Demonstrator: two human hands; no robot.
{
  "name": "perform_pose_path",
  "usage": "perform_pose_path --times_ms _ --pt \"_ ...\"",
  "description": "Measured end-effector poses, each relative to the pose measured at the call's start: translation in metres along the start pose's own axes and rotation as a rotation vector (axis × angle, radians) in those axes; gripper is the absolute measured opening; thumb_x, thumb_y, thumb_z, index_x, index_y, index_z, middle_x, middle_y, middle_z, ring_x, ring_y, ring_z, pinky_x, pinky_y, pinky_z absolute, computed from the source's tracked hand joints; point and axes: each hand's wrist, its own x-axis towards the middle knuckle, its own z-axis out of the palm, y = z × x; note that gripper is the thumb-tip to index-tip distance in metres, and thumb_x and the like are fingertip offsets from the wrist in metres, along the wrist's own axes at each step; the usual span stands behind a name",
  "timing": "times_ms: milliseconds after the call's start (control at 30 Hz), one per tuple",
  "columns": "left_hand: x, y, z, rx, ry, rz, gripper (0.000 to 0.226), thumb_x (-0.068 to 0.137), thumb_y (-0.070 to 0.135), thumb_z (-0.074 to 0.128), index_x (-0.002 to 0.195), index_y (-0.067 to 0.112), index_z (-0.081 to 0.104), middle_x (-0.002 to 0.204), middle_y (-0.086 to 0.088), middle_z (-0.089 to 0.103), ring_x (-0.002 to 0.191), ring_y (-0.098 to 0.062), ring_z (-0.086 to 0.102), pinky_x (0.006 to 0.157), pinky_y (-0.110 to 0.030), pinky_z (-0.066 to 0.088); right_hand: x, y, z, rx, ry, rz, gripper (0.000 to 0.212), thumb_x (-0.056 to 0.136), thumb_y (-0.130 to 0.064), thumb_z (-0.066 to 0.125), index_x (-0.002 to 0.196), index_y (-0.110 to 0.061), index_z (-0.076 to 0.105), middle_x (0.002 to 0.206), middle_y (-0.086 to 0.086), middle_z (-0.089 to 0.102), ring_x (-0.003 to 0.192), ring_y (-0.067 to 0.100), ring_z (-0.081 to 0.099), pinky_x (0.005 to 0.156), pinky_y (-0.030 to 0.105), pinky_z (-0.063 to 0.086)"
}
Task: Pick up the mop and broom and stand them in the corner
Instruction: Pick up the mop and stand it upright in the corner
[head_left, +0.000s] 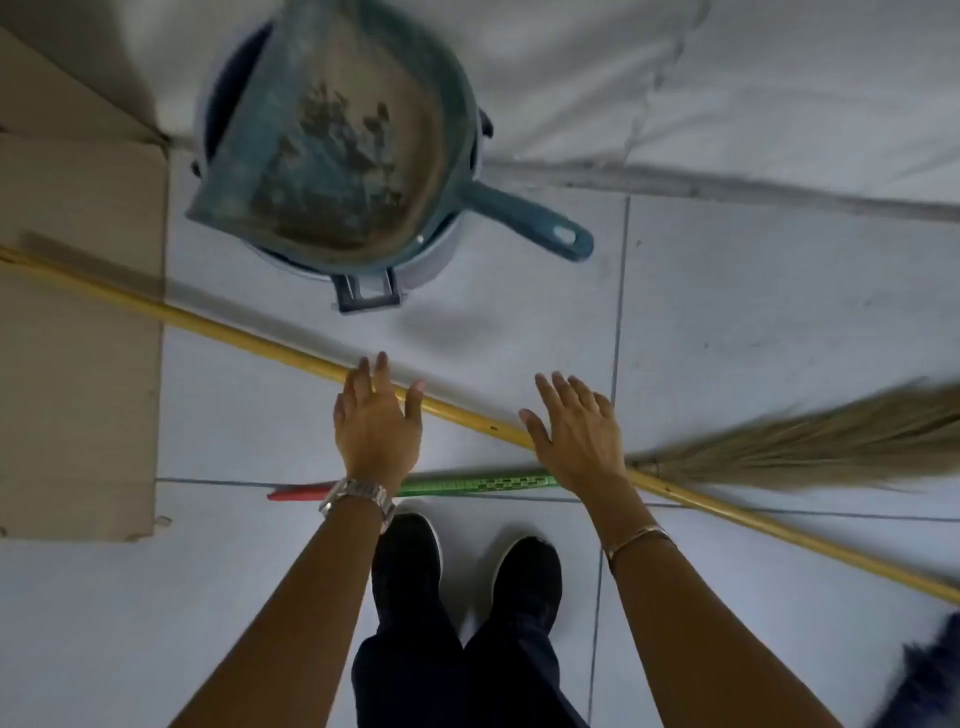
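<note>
Both hands are spread, palms down, gripping nothing. The left hand (375, 423) hovers over the long yellow wooden pole (249, 340), and the right hand (576, 434) covers the spot where that pole crosses the grass broom with a green and red handle (467, 484). Both lie flat on the pale tiled floor (753, 322). The pole runs out of frame at either end; the dark fuzzy mass (930, 670) at the lower right is cut off and blurred. The green handle's pattern is unreadable. Beyond stands a dusty teal plastic dustpan (337, 140) on a bucket (441, 249).
</note>
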Motion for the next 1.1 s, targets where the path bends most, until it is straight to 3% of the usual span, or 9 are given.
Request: perform_pose_path --times_ms 67,167,233,333,433,633,733,933,1100 --pt "0.017 -0.008 0.021 -0.259 0.008 -0.295 0.068 0.092 0.04 0.044 0.145 0.007 0.018 0.149 -0.023 0.027 0.133 -0.04 0.032 0.106 -0.051 0.032 0.011 0.003 0.023 -0.039 -0.046 -0.018 0.052 0.095 -0.044 0.028 0.137 -0.014 0.031 0.139 0.014 0.046 0.127 0.032 0.042 0.103 0.046 0.034" --pt "0.041 -0.021 0.036 -0.855 -0.017 -0.842 0.076 0.088 0.034 0.057 0.146 0.013 0.013 0.15 -0.016 0.027 0.131 -0.037 0.037 0.107 -0.047 0.034 0.016 0.004 0.045 -0.065 -0.179 -0.02 0.045 0.094 -0.044 0.031 0.124 -0.013 0.044 0.117 0.013 0.059 0.103 0.032 0.056 0.087 0.044 0.042" --pt "0.049 -0.031 0.036 -1.165 -0.146 -0.983 0.063 0.09 0.033 0.054 0.143 0.017 0.024 0.15 -0.011 0.03 0.133 -0.031 0.036 0.108 -0.044 0.031 0.016 0.006 0.051 -0.036 -0.208 -0.031 0.042 0.093 -0.044 0.034 0.118 -0.013 0.049 0.11 0.014 0.058 0.097 0.032 0.057 0.081 0.043 0.044" --pt "0.049 -0.04 0.029 -1.3 -0.278 -0.946 0.048 0.094 0.026 0.049 0.14 0.019 0.035 0.149 -0.011 0.031 0.137 -0.028 0.028 0.11 -0.046 0.027 0.017 0.008 0.051 0.083 -0.231 -0.004 0.037 0.093 -0.041 0.04 0.116 -0.013 0.05 0.108 0.015 0.056 0.095 0.033 0.056 0.079 0.042 0.044" --pt "0.048 -0.037 0.024 -1.376 -0.294 -0.952 0.044 0.094 0.021 0.048 0.137 0.019 0.039 0.147 -0.011 0.034 0.135 -0.029 0.031 0.108 -0.049 0.027 0.018 0.011 0.05 0.241 -0.308 0.053 0.036 0.093 -0.039 0.043 0.119 -0.014 0.046 0.113 0.017 0.056 0.1 0.034 0.055 0.084 0.044 0.044" --pt "0.025 -0.029 -0.004 -1.487 -0.099 -0.963 0.049 0.094 0.021 0.049 0.141 0.018 0.031 0.143 -0.013 0.039 0.128 -0.032 0.041 0.103 -0.052 0.037 0.005 0.007 0.03 0.137 -0.341 0.006 0.047 0.091 -0.042 0.046 0.133 -0.021 0.039 0.12 0.02 0.049 0.109 0.037 0.047 0.089 0.046 0.043" --pt "-0.004 -0.011 -0.033 -1.522 0.027 -0.877 0.045 0.095 0.019 0.046 0.138 0.019 0.035 0.137 -0.012 0.047 0.122 -0.031 0.048 0.097 -0.05 0.044 -0.016 0.003 0.006 0.186 -0.342 -0.01 0.039 0.091 -0.038 0.048 0.122 -0.015 0.05 0.111 0.02 0.05 0.1 0.036 0.05 0.085 0.043 0.045" --pt "-0.054 0.047 -0.114 -1.654 0.005 -0.708 0.041 0.096 0.026 0.043 0.136 0.019 0.034 0.113 -0.004 0.055 0.113 -0.025 0.055 0.09 -0.057 0.046 -0.065 0.001 -0.076 0.286 -0.367 -0.024 0.034 0.091 -0.035 0.05 0.117 -0.013 0.051 0.106 0.016 0.053 0.09 0.029 0.055 0.073 0.031 0.038" --pt "-0.067 0.124 -0.217 -1.593 -0.019 -0.412 0.012 0.097 0.029 0.039 0.109 0.025 0.044 0.114 -0.008 0.056 0.107 -0.028 0.06 0.073 -0.054 0.055 -0.106 -0.01 -0.188 0.399 -0.272 -0.007 0.033 0.091 -0.03 0.051 0.12 -0.012 0.051 0.096 0.009 0.049 0.086 0.023 0.049 0.075 0.029 0.035"
